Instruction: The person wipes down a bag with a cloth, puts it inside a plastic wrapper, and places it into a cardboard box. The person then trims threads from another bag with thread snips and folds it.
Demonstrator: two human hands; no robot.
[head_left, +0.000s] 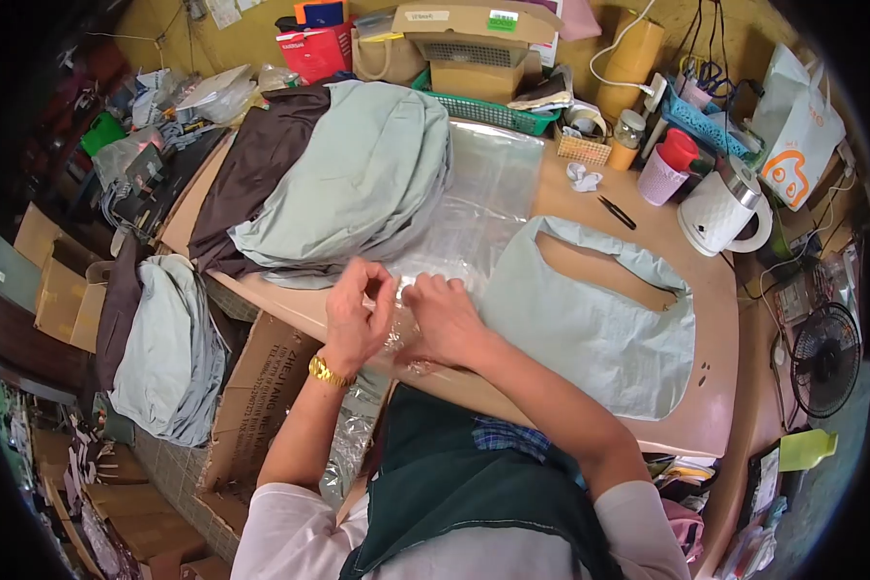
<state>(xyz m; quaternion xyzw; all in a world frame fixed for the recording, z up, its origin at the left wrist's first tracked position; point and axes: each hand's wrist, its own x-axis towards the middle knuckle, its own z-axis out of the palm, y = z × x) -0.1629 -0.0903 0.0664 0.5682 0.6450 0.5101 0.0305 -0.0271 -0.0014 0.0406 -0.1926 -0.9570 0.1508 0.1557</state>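
My left hand, with a gold watch at the wrist, pinches crumpled clear plastic near the table's front edge. Close beside it, my right hand has its fingers curled on the same plastic. More flat clear plastic bags lie stretched out behind my hands. To the right, a pale grey-green fabric bag with a long handle loop lies flat. At left rests a big pile of similar pale fabric with dark brown fabric along its side.
A black snipper, crumpled white paper and a white kettle stand toward the right. Along the wall are a green basket and a cardboard box. A carton and more hanging fabric are at lower left.
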